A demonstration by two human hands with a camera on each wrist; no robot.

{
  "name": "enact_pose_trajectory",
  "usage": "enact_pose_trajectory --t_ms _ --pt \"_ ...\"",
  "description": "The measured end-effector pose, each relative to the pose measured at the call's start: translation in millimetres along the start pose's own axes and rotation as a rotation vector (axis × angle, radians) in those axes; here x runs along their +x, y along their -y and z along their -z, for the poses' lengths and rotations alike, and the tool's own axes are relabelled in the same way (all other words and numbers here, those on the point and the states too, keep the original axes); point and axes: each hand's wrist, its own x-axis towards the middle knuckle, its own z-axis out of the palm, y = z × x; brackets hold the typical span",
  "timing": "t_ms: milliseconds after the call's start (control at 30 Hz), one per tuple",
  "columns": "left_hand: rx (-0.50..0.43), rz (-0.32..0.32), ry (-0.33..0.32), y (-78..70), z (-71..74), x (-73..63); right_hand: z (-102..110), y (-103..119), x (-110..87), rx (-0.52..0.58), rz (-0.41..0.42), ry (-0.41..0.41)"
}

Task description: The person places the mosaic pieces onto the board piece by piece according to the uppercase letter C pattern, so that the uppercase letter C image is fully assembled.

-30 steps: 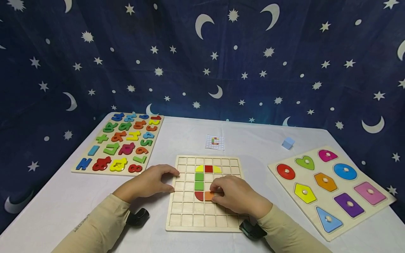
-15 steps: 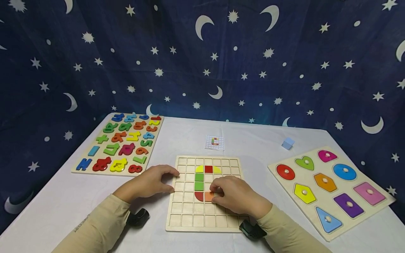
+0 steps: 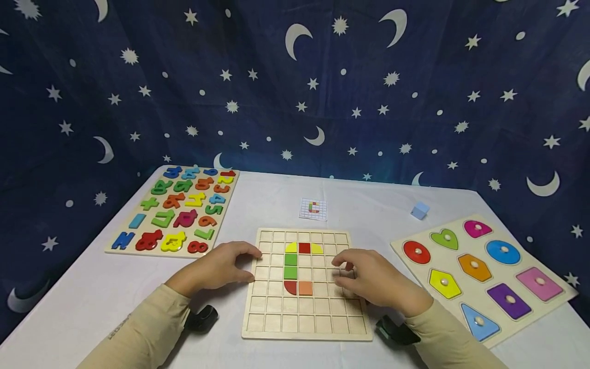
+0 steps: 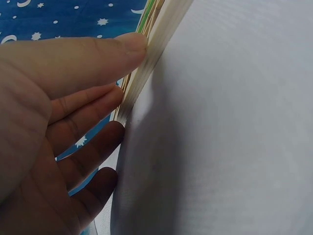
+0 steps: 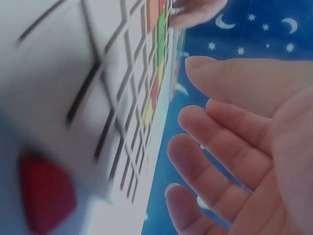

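A wooden grid board (image 3: 272, 323) lies on the table in the head view. My left hand (image 3: 216, 267) rests at its left edge, the thumb touching the board's side in the left wrist view and the fingers loosely bent. Over the board's right part hovers my right hand (image 3: 375, 282), fingers relaxed and nothing between them. In the grid, an orange square (image 3: 306, 288) sits beside a red quarter-round piece (image 3: 290, 287). Two green squares (image 3: 291, 266) run up from there to a yellow quarter-round (image 3: 292, 248), a red square (image 3: 304, 248) and another yellow quarter-round (image 3: 316, 249).
Behind the board lies a small pattern card (image 3: 313, 209). A number puzzle (image 3: 133, 246) stands left, a knobbed shape puzzle (image 3: 461, 302) right. A light blue cube (image 3: 420, 210) is at the back right. Beside the board, the right wrist view shows a red block (image 5: 46, 196).
My right hand has let go of the orange square and moved right, away from it. The square stays in its cell. The left hand has not moved.
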Motion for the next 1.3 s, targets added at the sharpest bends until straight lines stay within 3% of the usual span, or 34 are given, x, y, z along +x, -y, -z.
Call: enact_pose_trajectory --t_ms 367,833,1300 --pt "-0.012 0.008 0.002 -0.1 -0.2 -0.2 12.3 -29.8 -23.4 -0.025 -0.145 -0.021" --pt "-0.011 0.001 0.002 0.5 -0.2 -0.1 8.9 -46.0 -36.7 -0.040 -0.172 0.016" --pt "-0.005 0.011 0.001 0.8 -0.6 0.9 5.3 -46.1 -36.9 0.004 -0.214 0.076"
